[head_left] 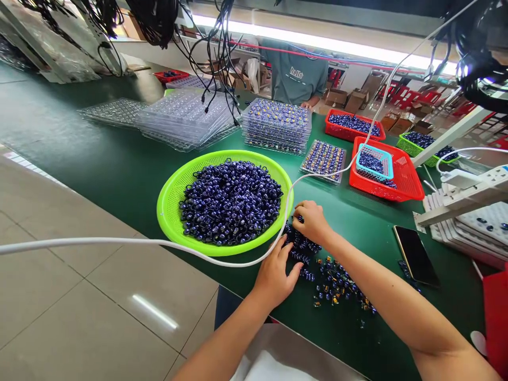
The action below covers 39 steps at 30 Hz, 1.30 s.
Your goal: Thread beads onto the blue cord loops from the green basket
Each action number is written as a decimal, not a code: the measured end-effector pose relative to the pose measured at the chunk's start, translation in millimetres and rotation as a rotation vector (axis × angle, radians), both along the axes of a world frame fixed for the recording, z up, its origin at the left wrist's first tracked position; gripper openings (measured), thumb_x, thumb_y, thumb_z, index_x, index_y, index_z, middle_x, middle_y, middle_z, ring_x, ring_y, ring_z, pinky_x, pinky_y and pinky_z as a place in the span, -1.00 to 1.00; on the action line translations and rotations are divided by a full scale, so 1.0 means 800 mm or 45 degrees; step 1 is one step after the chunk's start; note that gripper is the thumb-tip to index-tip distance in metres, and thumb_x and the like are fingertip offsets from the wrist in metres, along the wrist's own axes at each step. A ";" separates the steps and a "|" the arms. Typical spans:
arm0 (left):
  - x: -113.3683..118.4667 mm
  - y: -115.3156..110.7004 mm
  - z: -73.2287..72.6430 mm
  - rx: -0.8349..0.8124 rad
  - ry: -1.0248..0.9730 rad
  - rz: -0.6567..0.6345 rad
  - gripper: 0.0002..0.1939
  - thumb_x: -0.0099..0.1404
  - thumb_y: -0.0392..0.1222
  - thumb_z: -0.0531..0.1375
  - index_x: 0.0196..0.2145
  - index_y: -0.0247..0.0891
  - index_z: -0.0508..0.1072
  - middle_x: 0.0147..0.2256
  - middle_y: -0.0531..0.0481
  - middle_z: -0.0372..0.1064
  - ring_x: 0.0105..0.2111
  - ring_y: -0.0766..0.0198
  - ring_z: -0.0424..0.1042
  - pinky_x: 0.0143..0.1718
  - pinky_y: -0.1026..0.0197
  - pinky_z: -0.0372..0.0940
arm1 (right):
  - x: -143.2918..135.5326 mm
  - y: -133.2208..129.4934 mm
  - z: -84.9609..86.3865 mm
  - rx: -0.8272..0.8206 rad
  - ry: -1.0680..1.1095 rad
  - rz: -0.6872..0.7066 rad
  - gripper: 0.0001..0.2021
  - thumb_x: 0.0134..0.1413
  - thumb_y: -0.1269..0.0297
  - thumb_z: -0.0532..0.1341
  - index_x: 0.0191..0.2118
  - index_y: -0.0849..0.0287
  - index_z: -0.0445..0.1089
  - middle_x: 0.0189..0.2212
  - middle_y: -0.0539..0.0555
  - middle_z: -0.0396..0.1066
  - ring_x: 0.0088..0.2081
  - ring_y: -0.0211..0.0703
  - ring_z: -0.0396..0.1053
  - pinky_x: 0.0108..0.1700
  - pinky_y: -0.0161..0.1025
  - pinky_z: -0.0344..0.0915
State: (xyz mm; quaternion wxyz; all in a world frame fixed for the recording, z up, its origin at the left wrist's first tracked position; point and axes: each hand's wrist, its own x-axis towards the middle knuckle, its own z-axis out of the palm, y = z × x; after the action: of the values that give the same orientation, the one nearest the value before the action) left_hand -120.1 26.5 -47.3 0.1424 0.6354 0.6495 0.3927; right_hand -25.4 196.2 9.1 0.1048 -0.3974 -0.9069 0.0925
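Beside the round basket [165, 214], dark pieces [299, 257] are best steadied lightly: left fingers [286, 251] spread, right fingers [301, 226] curled, hold unclear.

Phone [416, 256] (dark-screened) lying flat; black cables [155, 22] hanging.

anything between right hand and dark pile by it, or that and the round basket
Nothing visible between right hand and dark pile. Toward the round basket: the left hand beside the pile, and a white cable, height unclear.
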 end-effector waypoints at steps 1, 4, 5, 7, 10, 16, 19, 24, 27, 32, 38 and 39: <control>-0.001 0.000 0.001 0.015 -0.022 0.006 -0.53 0.31 -0.14 0.21 0.13 -0.38 0.37 0.23 -0.38 0.25 0.24 -0.13 0.25 0.22 -0.20 0.25 | 0.007 -0.005 0.004 0.006 0.046 0.002 -0.89 0.11 0.39 0.17 -0.31 0.17 0.46 -0.11 0.17 0.48 -0.01 0.06 0.33 0.00 -0.04 0.17; -0.006 -0.001 0.005 0.128 -0.146 0.038 -0.55 0.35 -0.15 0.18 0.15 -0.35 0.34 0.20 -0.35 0.28 0.24 -0.10 0.24 0.24 -0.20 0.20 | 0.032 -0.032 0.016 -0.006 0.154 0.045 -0.90 0.15 0.40 0.15 -0.27 0.13 0.42 -0.15 0.10 0.52 -0.08 -0.06 0.42 -0.01 -0.11 0.26; -0.007 -0.003 0.008 0.178 -0.215 0.039 -0.57 0.36 -0.16 0.17 0.15 -0.32 0.34 0.18 -0.32 0.32 0.23 -0.06 0.26 0.24 -0.18 0.20 | 0.042 -0.045 0.020 -0.011 0.186 0.070 -0.90 0.16 0.40 0.16 -0.25 0.12 0.41 -0.18 0.07 0.54 -0.13 -0.09 0.45 -0.04 -0.14 0.30; -0.007 -0.008 0.013 0.221 -0.411 0.021 -0.61 0.38 -0.18 0.15 0.14 -0.26 0.35 0.10 -0.25 0.40 0.15 0.02 0.36 0.21 -0.11 0.25 | 0.060 -0.076 0.026 0.017 0.311 0.158 -0.90 0.16 0.42 0.17 -0.22 0.12 0.39 -0.25 0.05 0.55 -0.23 -0.12 0.48 -0.13 -0.17 0.36; 0.000 -0.019 0.022 0.106 -0.822 -0.045 -0.66 0.39 -0.15 0.16 0.09 -0.23 0.41 -0.05 -0.16 0.50 -0.04 0.12 0.49 0.05 0.04 0.38 | 0.080 -0.122 0.034 0.132 0.440 0.322 -0.88 0.17 0.48 0.18 -0.21 0.13 0.33 -0.23 0.09 0.54 -0.20 -0.10 0.48 -0.15 -0.17 0.41; 0.019 -0.029 0.043 -0.134 -1.298 -0.280 -0.75 0.29 -0.10 0.28 -0.12 -0.26 0.57 -0.17 -0.11 0.56 -0.15 0.16 0.54 -0.07 0.18 0.43 | 0.099 -0.172 0.047 0.309 0.403 0.293 -0.76 0.19 0.52 0.16 -0.05 0.15 0.25 -0.27 0.12 0.50 -0.25 -0.07 0.47 -0.18 -0.09 0.45; 0.023 -0.032 0.049 -0.226 -1.404 -0.315 -0.73 0.27 -0.07 0.29 -0.15 -0.28 0.58 -0.16 -0.13 0.58 -0.15 0.12 0.55 -0.08 0.15 0.44 | 0.107 -0.183 0.050 0.354 0.354 0.279 -0.65 0.21 0.49 0.15 0.08 0.12 0.20 -0.24 0.14 0.52 -0.25 -0.04 0.49 -0.15 -0.04 0.47; 0.028 -0.036 0.054 -0.333 -1.435 -0.271 -0.66 0.21 0.01 0.31 -0.19 -0.31 0.58 -0.22 -0.14 0.60 -0.20 0.11 0.56 -0.14 0.14 0.47 | 0.117 -0.191 0.050 0.307 0.368 0.244 -0.49 0.23 0.45 0.16 0.24 0.00 0.08 -0.23 0.11 0.53 -0.28 -0.03 0.50 -0.16 -0.02 0.48; 0.033 -0.037 0.056 -0.367 -1.438 -0.262 -0.64 0.20 0.03 0.32 -0.19 -0.32 0.57 -0.25 -0.13 0.60 -0.25 0.14 0.57 -0.18 0.15 0.48 | 0.119 -0.192 0.048 0.286 0.407 0.242 -0.46 0.22 0.46 0.16 0.26 0.00 0.08 -0.22 0.11 0.53 -0.28 -0.04 0.50 -0.16 -0.02 0.48; 0.037 -0.040 0.059 -0.337 -1.202 -0.296 -0.73 0.29 -0.05 0.24 -0.15 -0.28 0.53 -0.23 -0.12 0.60 -0.21 0.13 0.59 -0.14 0.12 0.49 | 0.143 -0.191 0.053 0.277 0.316 0.256 -0.67 0.21 0.49 0.14 0.06 0.07 0.31 -0.22 0.13 0.52 -0.22 -0.05 0.48 -0.16 -0.05 0.47; 0.006 -0.022 0.032 0.255 -0.284 -0.084 -0.76 0.32 -0.16 0.21 -0.05 -0.12 0.48 0.02 -0.09 0.46 0.08 0.04 0.42 0.20 -0.11 0.26 | 0.274 -0.119 0.077 0.162 0.160 -0.318 -0.81 0.26 0.36 0.11 -0.13 0.12 0.48 -0.24 0.09 0.53 -0.20 -0.15 0.49 -0.09 -0.20 0.42; 0.002 -0.017 0.024 0.297 -0.201 -0.062 -0.72 0.32 -0.13 0.22 -0.01 -0.11 0.45 0.07 -0.10 0.42 0.13 0.01 0.37 0.23 -0.14 0.23 | 0.308 -0.098 0.085 0.179 0.076 -0.528 -0.81 0.26 0.30 0.13 -0.13 0.10 0.50 -0.20 0.07 0.54 -0.17 -0.16 0.49 -0.06 -0.23 0.41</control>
State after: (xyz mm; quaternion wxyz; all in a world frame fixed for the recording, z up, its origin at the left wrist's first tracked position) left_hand -118.6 13.1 -27.9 0.1278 0.6304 0.5705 0.5106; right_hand 221.0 117.9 77.2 0.1759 -0.5644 -0.8064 0.0173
